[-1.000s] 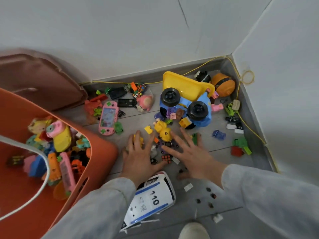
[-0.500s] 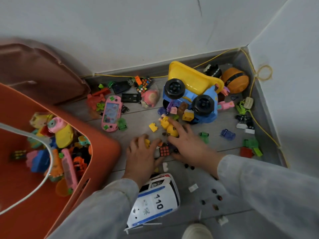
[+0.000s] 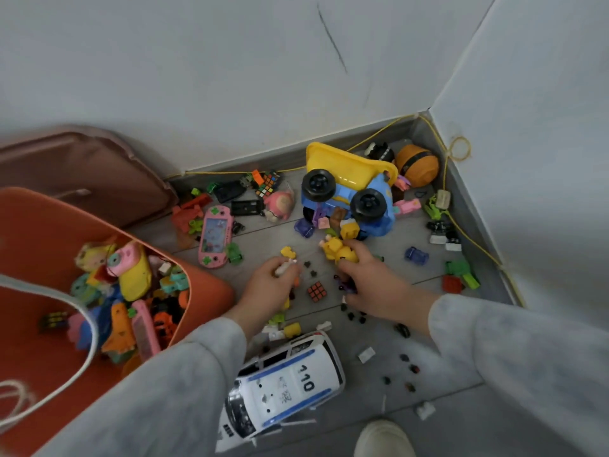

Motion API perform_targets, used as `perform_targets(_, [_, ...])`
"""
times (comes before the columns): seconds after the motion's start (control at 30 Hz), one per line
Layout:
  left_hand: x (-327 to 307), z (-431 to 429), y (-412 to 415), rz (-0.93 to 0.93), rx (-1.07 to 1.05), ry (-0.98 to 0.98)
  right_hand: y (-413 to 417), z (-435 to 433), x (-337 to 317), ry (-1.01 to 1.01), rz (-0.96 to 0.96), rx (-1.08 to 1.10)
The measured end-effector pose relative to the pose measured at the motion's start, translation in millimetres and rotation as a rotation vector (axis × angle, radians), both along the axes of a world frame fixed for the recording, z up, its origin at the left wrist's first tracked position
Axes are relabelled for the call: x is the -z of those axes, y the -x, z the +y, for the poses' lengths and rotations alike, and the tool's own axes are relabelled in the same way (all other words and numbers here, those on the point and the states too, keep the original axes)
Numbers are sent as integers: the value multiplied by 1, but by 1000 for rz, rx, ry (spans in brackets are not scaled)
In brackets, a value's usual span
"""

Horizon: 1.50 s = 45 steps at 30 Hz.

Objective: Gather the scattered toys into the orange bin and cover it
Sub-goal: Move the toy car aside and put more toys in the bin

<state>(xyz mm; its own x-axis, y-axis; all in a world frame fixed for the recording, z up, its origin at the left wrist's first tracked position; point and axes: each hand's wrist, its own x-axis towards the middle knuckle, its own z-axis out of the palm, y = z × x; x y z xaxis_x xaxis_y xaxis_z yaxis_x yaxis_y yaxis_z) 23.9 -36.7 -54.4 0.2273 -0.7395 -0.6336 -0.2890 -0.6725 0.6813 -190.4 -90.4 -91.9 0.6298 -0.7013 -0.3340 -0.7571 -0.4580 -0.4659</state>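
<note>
The orange bin (image 3: 204, 285) stands at the left, holding several toys. Scattered toys cover the grey floor in the room's corner. My left hand (image 3: 268, 293) is curled around small pieces, a white one sticking out by the thumb. My right hand (image 3: 372, 280) grips a yellow block figure (image 3: 337, 250) in front of the blue and yellow toy truck (image 3: 349, 189). A small puzzle cube (image 3: 317, 291) lies on the floor between my hands. A white toy police car (image 3: 290, 384) lies near my left sleeve.
A pink handheld game (image 3: 214, 235), a pink doll (image 3: 280, 204) and a second puzzle cube (image 3: 268, 183) lie near the wall. An orange ball toy (image 3: 417, 164) fills the corner. A brown bag (image 3: 82, 173) leans behind the bin. My shoe (image 3: 384, 438) shows at the bottom edge.
Both hands went from flat and spread over the small pieces to curled. The left hand closed on small pieces. The right hand reached forward and took hold of the yellow figure.
</note>
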Motion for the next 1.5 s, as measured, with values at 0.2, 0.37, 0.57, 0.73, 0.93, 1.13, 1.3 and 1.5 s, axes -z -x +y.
perform_targets(0.2, [-29,-15,-1,209,-330,-224,-3,4,-36,2,13,22])
perform_targets(0.37, [-96,-16,-18,474,-380,-90,-17,-1,-72,56,-5,-11])
perform_targets(0.57, [-163,-8,-73,599,-366,76,-73,-13,-131,180,-140,25])
perform_targets(0.73, [-192,5,-138,290,-400,216,-162,-4,-179,304,-337,-57])
perform_targets(0.93, [-172,56,-213,-284,-251,215,-230,37,-175,258,-411,-276])
perform_targets(1.13, [-138,93,-244,-376,-339,121,-241,52,-161,188,-429,-403])
perform_targets(1.3, [-134,85,-235,-417,-292,189,-228,46,-151,240,-466,-249])
perform_targets(1.5, [-133,53,-185,-498,-113,384,-170,24,-124,289,-267,-95])
